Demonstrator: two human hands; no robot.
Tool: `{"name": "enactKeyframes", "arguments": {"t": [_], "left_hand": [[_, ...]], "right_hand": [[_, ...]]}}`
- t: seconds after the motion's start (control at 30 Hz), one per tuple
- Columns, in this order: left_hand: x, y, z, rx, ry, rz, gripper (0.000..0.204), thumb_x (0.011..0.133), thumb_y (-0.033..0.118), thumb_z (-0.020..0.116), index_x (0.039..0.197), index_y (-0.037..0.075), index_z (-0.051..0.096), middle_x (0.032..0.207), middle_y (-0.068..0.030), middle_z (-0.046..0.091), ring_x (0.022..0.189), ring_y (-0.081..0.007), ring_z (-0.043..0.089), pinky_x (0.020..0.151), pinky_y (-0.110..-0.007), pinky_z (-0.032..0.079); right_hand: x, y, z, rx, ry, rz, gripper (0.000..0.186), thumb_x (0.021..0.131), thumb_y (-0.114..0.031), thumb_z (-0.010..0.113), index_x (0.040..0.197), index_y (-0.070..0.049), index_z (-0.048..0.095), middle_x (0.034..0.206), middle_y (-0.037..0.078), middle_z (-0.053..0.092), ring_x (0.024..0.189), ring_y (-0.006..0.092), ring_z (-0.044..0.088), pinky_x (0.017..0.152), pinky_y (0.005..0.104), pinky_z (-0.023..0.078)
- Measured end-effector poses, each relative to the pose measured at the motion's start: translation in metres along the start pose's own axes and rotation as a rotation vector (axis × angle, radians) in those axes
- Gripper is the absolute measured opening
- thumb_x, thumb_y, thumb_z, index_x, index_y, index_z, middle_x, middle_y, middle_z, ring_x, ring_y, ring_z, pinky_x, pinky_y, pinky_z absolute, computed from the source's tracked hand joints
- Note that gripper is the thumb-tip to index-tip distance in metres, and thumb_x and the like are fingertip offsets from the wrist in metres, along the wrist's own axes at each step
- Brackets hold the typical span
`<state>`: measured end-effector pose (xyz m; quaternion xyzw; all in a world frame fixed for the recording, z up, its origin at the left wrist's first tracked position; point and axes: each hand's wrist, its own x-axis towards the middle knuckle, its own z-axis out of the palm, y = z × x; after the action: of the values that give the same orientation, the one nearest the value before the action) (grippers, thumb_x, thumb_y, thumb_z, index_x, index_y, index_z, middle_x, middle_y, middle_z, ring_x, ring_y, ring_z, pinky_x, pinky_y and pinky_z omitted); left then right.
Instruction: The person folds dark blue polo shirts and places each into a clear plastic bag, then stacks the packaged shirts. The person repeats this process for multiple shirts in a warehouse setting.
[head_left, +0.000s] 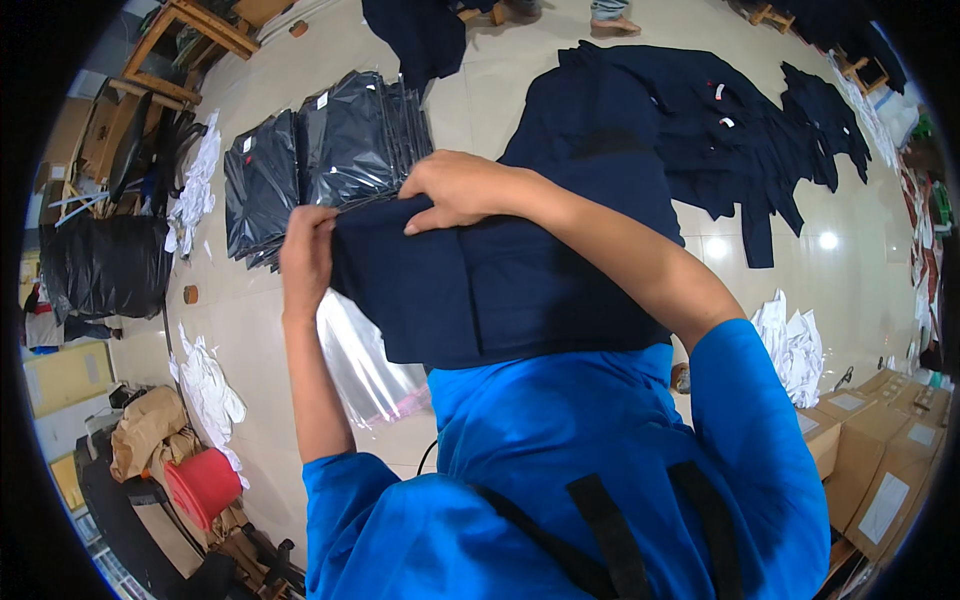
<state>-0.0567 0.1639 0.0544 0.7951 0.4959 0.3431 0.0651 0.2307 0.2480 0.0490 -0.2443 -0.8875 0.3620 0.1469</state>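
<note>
A dark navy garment (415,290), partly folded with a straight crease down it, spreads across in front of my body. At its far left corner, my left hand (308,258) pinches the cloth between thumb and fingers. My right hand (458,190) grips the far edge a little to the right, thumb on the near side of the fabric. Just beyond both hands stand two stacks of dark garments in clear plastic, a left stack (262,185) and a right stack (345,135). Clear plastic bags (362,365) lie under the garment's left side.
More navy garments (720,110) are spread on the tiled floor to the far right. White cloth pieces (208,385) lie at left, near a red bucket (203,487). Cardboard boxes (880,470) stand at lower right. A person's foot (613,25) shows at the top.
</note>
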Motion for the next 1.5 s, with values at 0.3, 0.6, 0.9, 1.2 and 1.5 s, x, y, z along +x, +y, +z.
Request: {"name": "enactKeyframes", "arguments": {"t": [0.3, 0.6, 0.9, 1.2, 1.5], "left_hand": [[0.017, -0.033, 0.032, 0.341, -0.400, -0.278, 0.043, 0.105, 0.006, 0.059, 0.148, 0.010, 0.056, 0.125, -0.0147, 0.067, 0.125, -0.0310, 0.060, 0.107, -0.045, 0.043], [0.000, 0.052, 0.104, 0.087, -0.466, -0.215, 0.057, 0.114, 0.037, 0.043, 0.167, 0.015, 0.039, 0.173, -0.0189, 0.032, 0.164, -0.0407, 0.019, 0.131, -0.057, 0.013], [0.010, 0.101, 0.115, 0.239, -0.460, -0.088, 0.068, 0.113, 0.047, 0.044, 0.170, 0.013, 0.031, 0.177, -0.0197, 0.021, 0.165, -0.0433, 0.011, 0.130, -0.062, 0.008], [0.029, 0.146, 0.125, 0.111, -0.647, 0.260, 0.078, 0.093, 0.004, 0.064, 0.166, 0.008, 0.037, 0.174, -0.0160, 0.031, 0.163, -0.0382, 0.023, 0.132, -0.056, 0.018], [0.037, 0.156, 0.139, 0.012, -0.665, 0.282, 0.073, 0.094, -0.008, 0.054, 0.164, 0.005, 0.040, 0.169, -0.0174, 0.041, 0.160, -0.0361, 0.032, 0.132, -0.051, 0.021]], "right_hand": [[0.012, 0.057, 0.010, 0.008, 0.028, 0.183, 0.044, 0.096, -0.039, 0.079, 0.111, 0.002, 0.072, 0.099, 0.023, 0.076, 0.097, 0.0386, 0.074, 0.087, 0.0441, 0.057], [-0.076, 0.042, -0.013, -0.378, 0.220, 0.422, 0.055, 0.106, -0.051, 0.057, 0.105, 0.001, 0.075, 0.094, 0.028, 0.076, 0.091, 0.0454, 0.075, 0.084, 0.0551, 0.060], [-0.205, 0.099, -0.043, -0.456, 0.837, 0.356, 0.029, 0.105, -0.029, 0.064, 0.116, -0.003, 0.071, 0.117, 0.015, 0.066, 0.112, 0.0330, 0.064, 0.097, 0.0439, 0.050], [-0.308, 0.044, -0.003, -0.092, 0.840, 0.414, 0.021, 0.083, 0.008, 0.069, 0.101, -0.002, 0.070, 0.102, 0.010, 0.066, 0.101, 0.0270, 0.067, 0.089, 0.0361, 0.055], [-0.331, 0.032, -0.006, -0.267, 0.755, 0.441, 0.023, 0.083, 0.006, 0.071, 0.104, -0.004, 0.072, 0.099, 0.010, 0.070, 0.093, 0.0285, 0.068, 0.086, 0.0380, 0.057]]}}
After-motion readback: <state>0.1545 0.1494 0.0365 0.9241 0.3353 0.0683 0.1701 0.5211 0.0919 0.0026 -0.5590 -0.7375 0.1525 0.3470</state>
